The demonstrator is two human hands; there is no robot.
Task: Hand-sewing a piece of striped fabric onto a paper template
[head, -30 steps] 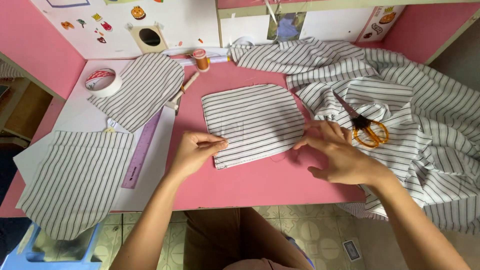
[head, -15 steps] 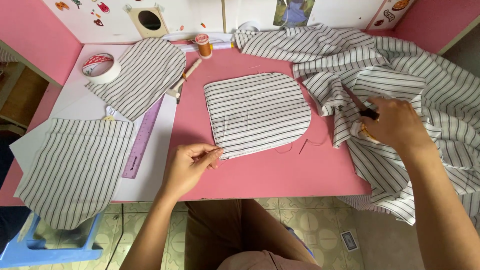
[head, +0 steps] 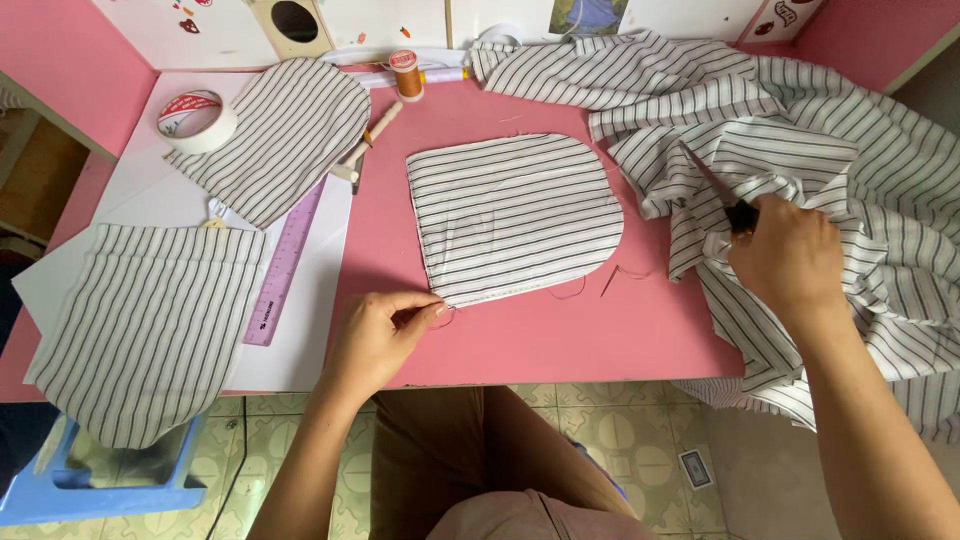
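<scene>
A rounded striped fabric piece [head: 512, 215] lies flat in the middle of the pink table [head: 560, 340]. My left hand [head: 380, 335] pinches at its near left corner, where a thin thread runs along the hem. A needle [head: 610, 280] lies on the table beside the piece's right edge. My right hand [head: 785, 260] is closed around scissors [head: 738, 212], whose dark blades point up and to the left. That hand rests on a big heap of striped cloth [head: 800, 130] at the right. The scissor handles are hidden inside my fist.
On the left, two more striped cut pieces [head: 150, 320] [head: 275, 130] lie on white paper [head: 310, 330] with a purple ruler [head: 285, 265] between them. A tape roll [head: 197, 120], an orange thread spool [head: 404, 72] and a white tool [head: 365, 145] sit at the back. A blue stool [head: 100, 485] stands below.
My right hand left the fabric piece, moved right onto the cloth heap and took hold of the scissors there. My left hand stayed at the piece's near corner.
</scene>
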